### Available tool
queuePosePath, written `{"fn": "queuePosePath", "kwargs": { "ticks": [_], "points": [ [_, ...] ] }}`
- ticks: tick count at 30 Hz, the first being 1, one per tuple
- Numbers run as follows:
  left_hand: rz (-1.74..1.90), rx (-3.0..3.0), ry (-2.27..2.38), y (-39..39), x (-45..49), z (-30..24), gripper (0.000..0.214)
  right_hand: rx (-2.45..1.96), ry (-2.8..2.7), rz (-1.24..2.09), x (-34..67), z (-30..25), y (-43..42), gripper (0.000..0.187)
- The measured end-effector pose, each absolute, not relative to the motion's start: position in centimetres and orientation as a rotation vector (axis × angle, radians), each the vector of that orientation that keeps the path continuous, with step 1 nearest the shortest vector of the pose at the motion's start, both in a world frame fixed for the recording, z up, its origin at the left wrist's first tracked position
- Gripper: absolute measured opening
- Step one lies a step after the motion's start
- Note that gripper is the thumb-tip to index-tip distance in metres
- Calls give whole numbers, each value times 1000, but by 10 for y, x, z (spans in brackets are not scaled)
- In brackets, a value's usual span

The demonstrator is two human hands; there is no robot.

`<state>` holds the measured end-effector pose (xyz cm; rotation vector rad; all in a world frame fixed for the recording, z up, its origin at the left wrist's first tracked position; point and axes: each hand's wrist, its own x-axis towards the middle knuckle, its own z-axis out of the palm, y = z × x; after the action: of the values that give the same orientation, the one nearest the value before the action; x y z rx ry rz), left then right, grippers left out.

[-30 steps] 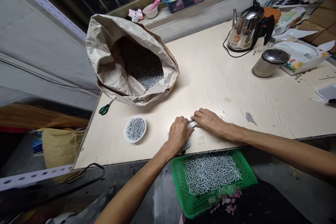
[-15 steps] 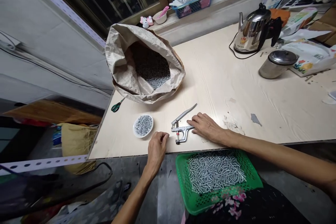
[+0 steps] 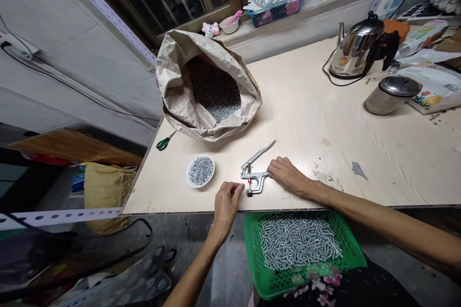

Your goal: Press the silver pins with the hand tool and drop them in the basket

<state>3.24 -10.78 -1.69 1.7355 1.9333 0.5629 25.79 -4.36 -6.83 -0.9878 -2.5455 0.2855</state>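
Observation:
A pair of silver snap-fastener pliers (image 3: 256, 176) lies near the table's front edge, its upper handle raised away from the lower one. My right hand (image 3: 290, 176) has its fingers closed round the end of the lower handle. Just left of the jaws is my left hand (image 3: 226, 199), thumb and forefinger pinched together; whatever is between them is too small to make out. A white bowl (image 3: 188, 180) full of small metal screw-like pieces stands beyond my left hand. Below the table edge, a green basket (image 3: 254, 259) holds many similar silver pieces.
A large paper sack (image 3: 176, 84) with more metal pieces leans open at the back left. Scissors (image 3: 163, 143) lie beside it. Towards the right are a steel kettle (image 3: 355, 53) with a cord, a lidded jar (image 3: 382, 100) and a grey scrap (image 3: 358, 169).
My left hand has moved right, its pinched fingertips now close to the pliers' jaws. My right hand stays on the lower handle. The whole view has shifted slightly.

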Motion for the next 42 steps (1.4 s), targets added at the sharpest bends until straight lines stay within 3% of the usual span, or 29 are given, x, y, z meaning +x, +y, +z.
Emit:
{"fn": "queuePosePath", "kwargs": {
  "ticks": [4, 12, 19, 22, 28, 32, 37, 42],
  "points": [
    [595, 1884, 1933, -111, 49, -18, 29, -1018, -2556, 278, 256, -71, -42, 12],
    [49, 1559, 2003, -72, 42, -17, 31, -995, -2522, 347, 259, -70, -38, 19],
    [-205, 1682, 1959, -53, 41, 2, 17, -1109, -2499, 367, 274, -66, -22, 18],
    [-107, 1742, 1955, -74, 49, 13, 16, -1123, -2504, 381, 276, -65, -22, 19],
    [14, 2158, 1501, -131, 80, 17, 9, -1130, -2475, 506, 277, -53, -19, 20],
    [287, 2497, 1450, -117, 104, -10, 32, -1189, -2399, 325, 272, -46, -1, 20],
    [366, 2552, 1511, -89, 128, -48, 56, -1089, -2585, 127, 259, -50, 33, 19],
    [482, 2437, 1490, -94, 130, -53, 58, -990, -2684, 174, 255, -56, 53, 19]
  ]
}}
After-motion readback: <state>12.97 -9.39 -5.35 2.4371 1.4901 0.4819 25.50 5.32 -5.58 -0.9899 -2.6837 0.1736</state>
